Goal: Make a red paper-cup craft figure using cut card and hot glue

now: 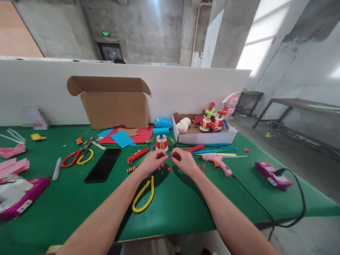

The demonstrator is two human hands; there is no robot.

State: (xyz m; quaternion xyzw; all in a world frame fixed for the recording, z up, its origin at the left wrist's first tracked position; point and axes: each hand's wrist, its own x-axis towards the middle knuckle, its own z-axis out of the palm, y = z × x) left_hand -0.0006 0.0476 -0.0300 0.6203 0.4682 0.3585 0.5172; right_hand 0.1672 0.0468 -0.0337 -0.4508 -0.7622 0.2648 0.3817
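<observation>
My left hand and my right hand meet over the middle of the green table, fingers pinched together on something small I cannot make out. A tiny red piece lies on the cloth just below them. Right behind the hands stands a small red-and-white paper cup figure with green-and-yellow folded arms. Yellow-handled scissors lie under my left wrist. A red utility knife rests to the left and a pink glue gun to the right.
An open cardboard box stands at the back. A white tray holds finished cup figures. Red-and-yellow scissors, a black phone, coloured paper sheets and magenta packs lie around. The glue gun's cable runs off the right edge.
</observation>
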